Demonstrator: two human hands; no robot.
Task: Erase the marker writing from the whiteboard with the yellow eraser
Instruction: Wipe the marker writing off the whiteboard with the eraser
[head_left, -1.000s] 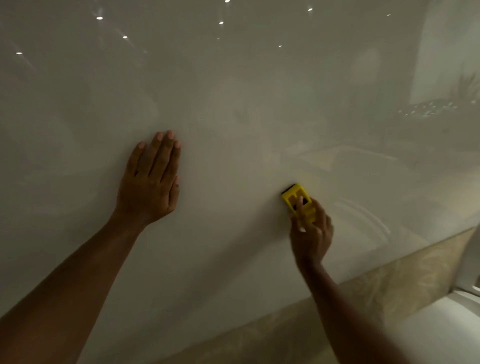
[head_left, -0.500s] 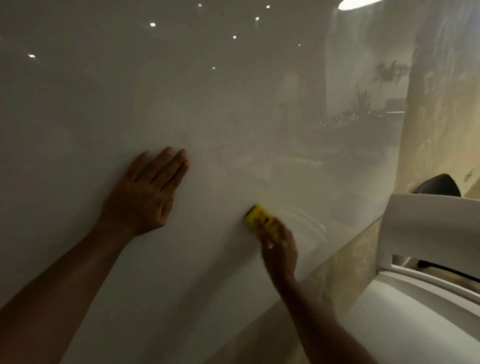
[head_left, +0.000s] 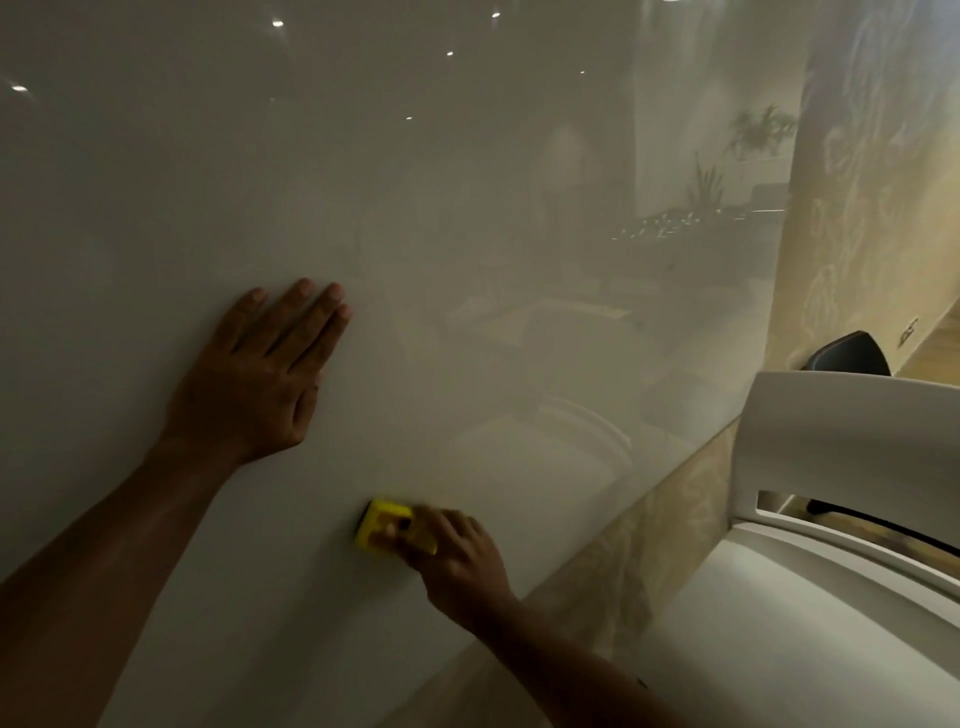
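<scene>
Glossy whiteboard (head_left: 467, 208) fills the head view, reflecting ceiling lights. Left hand (head_left: 260, 374) lies flat and open against it, fingers together. Lower down, right hand (head_left: 457, 561) grips the yellow eraser (head_left: 384, 527), pressed to the board and motion-blurred. White chair (head_left: 831, 441) stands at right, beside the patterned wall (head_left: 857, 208).

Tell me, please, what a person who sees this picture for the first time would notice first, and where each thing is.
The eye goes first to the yellow eraser, the only bright colour, low in the middle, gripped by the right hand against the glossy whiteboard. Next comes the left hand, spread flat on the board, up and to the left of the eraser. At the right edge stands a white chair; no marker writing is clearly visible.
</scene>
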